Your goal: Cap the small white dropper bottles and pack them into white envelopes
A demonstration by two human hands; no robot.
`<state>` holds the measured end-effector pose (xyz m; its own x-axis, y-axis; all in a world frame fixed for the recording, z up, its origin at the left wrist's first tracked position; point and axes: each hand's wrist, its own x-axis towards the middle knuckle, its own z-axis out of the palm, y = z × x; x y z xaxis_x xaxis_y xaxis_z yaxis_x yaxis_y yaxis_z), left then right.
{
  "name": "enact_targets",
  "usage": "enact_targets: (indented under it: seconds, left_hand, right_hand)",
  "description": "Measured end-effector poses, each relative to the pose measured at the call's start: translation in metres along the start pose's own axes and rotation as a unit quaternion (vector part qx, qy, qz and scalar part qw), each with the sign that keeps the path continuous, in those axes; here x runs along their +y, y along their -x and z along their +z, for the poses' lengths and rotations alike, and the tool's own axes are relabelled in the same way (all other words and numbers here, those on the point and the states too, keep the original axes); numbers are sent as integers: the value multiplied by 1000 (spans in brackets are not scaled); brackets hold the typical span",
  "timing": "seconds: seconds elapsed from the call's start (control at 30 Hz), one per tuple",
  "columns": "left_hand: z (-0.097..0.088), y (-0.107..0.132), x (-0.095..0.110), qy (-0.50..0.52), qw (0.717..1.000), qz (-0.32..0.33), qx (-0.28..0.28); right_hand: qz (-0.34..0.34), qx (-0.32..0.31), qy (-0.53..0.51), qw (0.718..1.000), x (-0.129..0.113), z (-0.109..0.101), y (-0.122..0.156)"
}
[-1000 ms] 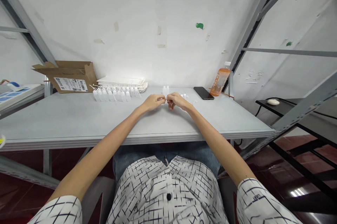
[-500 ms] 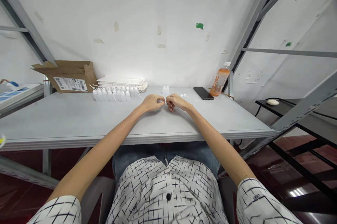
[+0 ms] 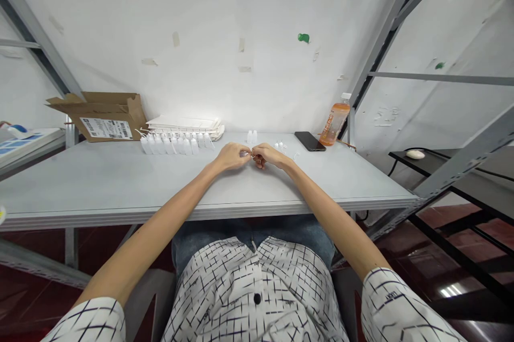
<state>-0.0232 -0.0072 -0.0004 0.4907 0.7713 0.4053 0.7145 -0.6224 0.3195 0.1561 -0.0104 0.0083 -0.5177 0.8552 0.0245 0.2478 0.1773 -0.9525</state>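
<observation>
Head camera showed the bare left hand [image 3: 231, 157] and bare right hand [image 3: 267, 156] pinched closed, fingertips meeting on a tiny pale plastic piece [image 3: 252, 155] between them, above a grey table [image 3: 120, 181], beside small white plastic bottles [image 3: 174, 145]

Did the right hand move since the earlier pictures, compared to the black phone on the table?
Yes, slightly: the right hand sits a little farther from the black phone, toward the left hand.

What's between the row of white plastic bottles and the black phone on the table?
Head view: two small white bottles and, nearer the phone, some small white pieces.
</observation>
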Motion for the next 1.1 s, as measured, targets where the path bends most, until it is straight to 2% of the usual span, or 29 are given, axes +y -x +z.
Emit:
enact_targets:
  seconds: [0.27, 0.67, 1.1]
  left_hand:
    - [-2, -2, -2, 3, 1000, -16, 21]
    - [-5, -2, -4, -1, 999, -35, 38]
    - [-5, -3, -4, 2, 998, -46, 45]
  right_hand:
    - [6, 49, -6, 999, -3, -3, 1]
    - [-37, 106, -18, 994, -3, -6, 0]
    - [-40, 94, -21, 995, -5, -4, 1]
